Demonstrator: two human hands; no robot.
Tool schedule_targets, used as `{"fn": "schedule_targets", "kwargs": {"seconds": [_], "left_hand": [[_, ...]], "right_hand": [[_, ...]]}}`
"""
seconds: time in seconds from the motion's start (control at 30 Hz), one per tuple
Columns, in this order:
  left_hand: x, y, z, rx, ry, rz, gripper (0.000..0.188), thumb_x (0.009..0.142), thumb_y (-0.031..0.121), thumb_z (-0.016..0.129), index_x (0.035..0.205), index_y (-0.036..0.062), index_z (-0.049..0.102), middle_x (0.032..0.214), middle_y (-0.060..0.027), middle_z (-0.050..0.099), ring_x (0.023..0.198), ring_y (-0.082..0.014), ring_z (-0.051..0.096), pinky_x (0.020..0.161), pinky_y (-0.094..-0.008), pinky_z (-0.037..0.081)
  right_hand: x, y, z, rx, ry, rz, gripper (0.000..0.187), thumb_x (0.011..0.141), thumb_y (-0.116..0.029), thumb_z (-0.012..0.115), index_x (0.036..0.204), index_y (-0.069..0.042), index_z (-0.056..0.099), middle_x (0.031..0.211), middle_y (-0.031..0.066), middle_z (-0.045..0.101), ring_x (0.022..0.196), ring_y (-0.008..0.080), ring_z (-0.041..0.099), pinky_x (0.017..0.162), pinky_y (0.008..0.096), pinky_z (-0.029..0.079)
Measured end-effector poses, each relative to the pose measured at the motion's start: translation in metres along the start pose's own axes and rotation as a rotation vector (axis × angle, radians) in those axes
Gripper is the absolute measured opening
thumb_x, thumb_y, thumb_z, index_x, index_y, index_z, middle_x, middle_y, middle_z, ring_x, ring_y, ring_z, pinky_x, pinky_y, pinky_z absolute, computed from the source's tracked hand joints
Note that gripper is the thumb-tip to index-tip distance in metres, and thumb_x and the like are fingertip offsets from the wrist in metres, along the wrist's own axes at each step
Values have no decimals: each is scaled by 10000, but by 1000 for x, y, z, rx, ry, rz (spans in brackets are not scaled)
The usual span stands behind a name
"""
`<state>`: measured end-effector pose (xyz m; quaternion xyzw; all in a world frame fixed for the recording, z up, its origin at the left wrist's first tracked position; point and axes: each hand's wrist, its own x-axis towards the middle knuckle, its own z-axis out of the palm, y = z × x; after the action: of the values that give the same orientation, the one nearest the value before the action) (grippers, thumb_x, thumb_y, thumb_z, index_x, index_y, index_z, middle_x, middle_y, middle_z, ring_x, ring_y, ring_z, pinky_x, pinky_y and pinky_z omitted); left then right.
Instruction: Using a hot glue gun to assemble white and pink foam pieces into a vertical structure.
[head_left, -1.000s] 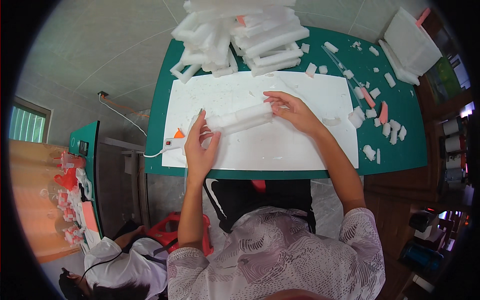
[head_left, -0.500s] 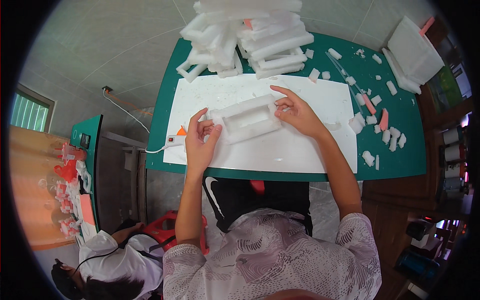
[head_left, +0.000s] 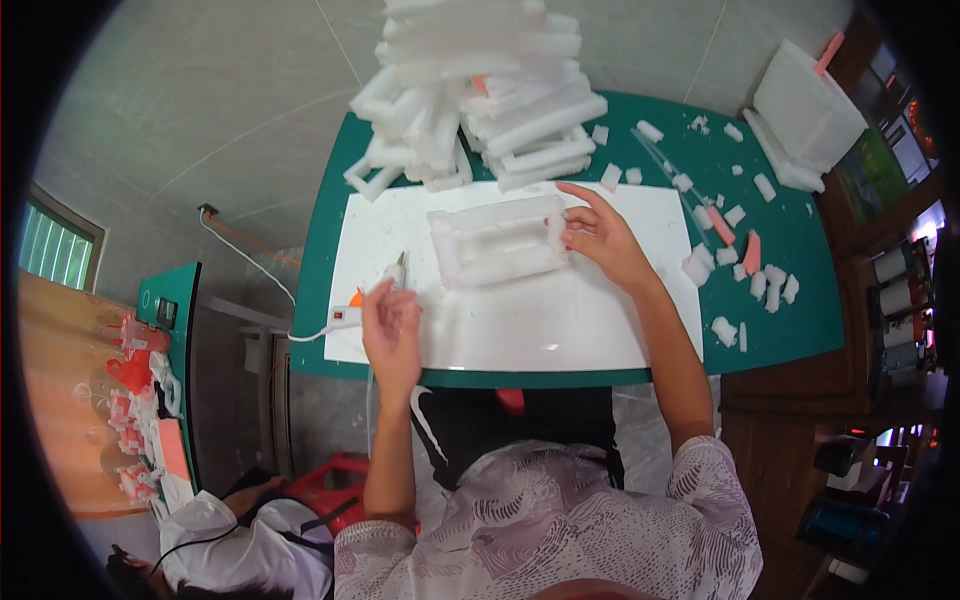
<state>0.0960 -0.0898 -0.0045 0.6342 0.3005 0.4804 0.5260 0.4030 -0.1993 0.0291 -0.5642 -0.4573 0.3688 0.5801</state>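
A white foam frame [head_left: 500,272], rectangular with an open middle, is over the white board [head_left: 480,335]. At its right end my right hand [head_left: 608,245] grips the short side between thumb and fingers, with the index finger stretched out beyond. My left hand [head_left: 392,335] is off the frame, its fingers loosely bent and apart, over a white glue gun [head_left: 394,272]. Its nozzle points away from me past my fingertips; a red switch and an orange part show left of the hand. My hand hides the gun's middle, and I see no firm hold on it.
Stacked foam frames [head_left: 530,110] rise at the table's back. Foam scraps [head_left: 765,187], pink pieces [head_left: 752,252] and clear sticks [head_left: 655,150] lie on the green table [head_left: 620,375] at right. White foam slabs [head_left: 805,110] stand far right. A cord [head_left: 250,250] runs left; a person [head_left: 245,540] is at lower left.
My left hand has let go of the frame's left end and moved back over the glue gun. My right hand keeps its grip. The whole view has shifted slightly.
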Motion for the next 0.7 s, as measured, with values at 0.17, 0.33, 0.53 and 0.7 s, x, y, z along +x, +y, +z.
{"fn": "schedule_targets", "kwargs": {"seconds": [0.17, 0.33, 0.53, 0.7], "left_hand": [[-26, -6, 23, 155, -93, 39, 391, 946, 25, 627, 1317, -32, 516, 1023, -85, 641, 894, -131, 607, 824, -275, 497], [-36, -12, 33, 314, -179, 166, 335, 896, -5, 666, 1219, -47, 585, 976, -130, 651, 792, -181, 626, 725, -301, 514], [-37, -18, 34, 341, -196, 224, 321, 887, -12, 662, 1199, -38, 591, 961, -154, 644, 796, -243, 637, 735, -336, 527], [-39, -21, 38, 380, -225, 292, 312, 873, -12, 662, 1178, -35, 599, 950, -171, 643, 823, -289, 641, 766, -372, 535]], "right_hand": [[0, -47, -13, 155, 173, -192, 615, 879, -59, 693, 1450, -79, 468, 1082, 39, 596, 957, 117, 572, 863, 272, 488], [26, -136, -10, 140, 214, -293, 590, 894, -87, 688, 1440, -64, 465, 1120, 46, 641, 960, 113, 585, 856, 265, 483], [115, -230, -36, 60, 169, -475, 569, 951, -251, 664, 1440, -51, 453, 1147, 143, 681, 1058, 155, 643, 906, 286, 496], [181, -269, -59, 46, 209, -278, 501, 949, -231, 683, 1346, 12, 496, 1213, 138, 596, 1057, 205, 585, 923, 320, 490]]}}
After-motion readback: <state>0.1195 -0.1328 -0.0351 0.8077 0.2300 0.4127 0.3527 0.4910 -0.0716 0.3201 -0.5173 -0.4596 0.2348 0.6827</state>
